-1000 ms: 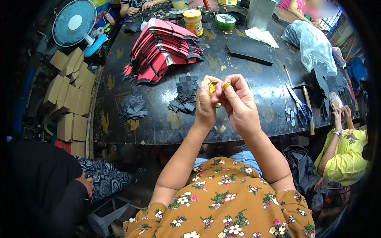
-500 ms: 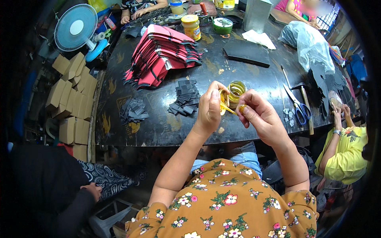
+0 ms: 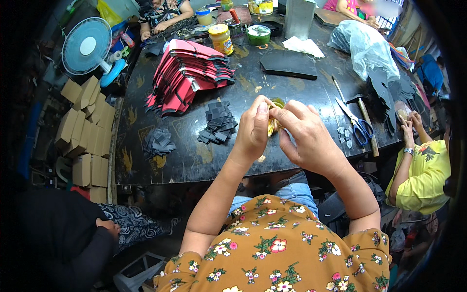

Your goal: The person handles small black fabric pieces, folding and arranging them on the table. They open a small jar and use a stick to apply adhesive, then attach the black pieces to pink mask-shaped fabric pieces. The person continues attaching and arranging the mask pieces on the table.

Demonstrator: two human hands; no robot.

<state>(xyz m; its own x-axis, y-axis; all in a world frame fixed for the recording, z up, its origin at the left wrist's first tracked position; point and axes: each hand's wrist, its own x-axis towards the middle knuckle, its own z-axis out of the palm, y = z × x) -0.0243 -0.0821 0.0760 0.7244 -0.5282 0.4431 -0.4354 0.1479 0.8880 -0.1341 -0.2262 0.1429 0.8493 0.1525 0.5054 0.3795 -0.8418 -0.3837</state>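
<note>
Currently I see the left hand (image 3: 251, 130) pinching a yellow piece (image 3: 271, 128) over the worktop (image 3: 187, 163), right hand (image 3: 308, 135) at its 3 o'clock, grip unreadable; a slack pinch could drop it, or a careless nudge shift the round yellow item (image 3: 278, 101) at 12 o'clock.

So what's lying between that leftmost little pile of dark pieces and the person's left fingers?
In the head view, a larger pile of dark pieces lies on the table between the small pile and the left fingers.
</note>
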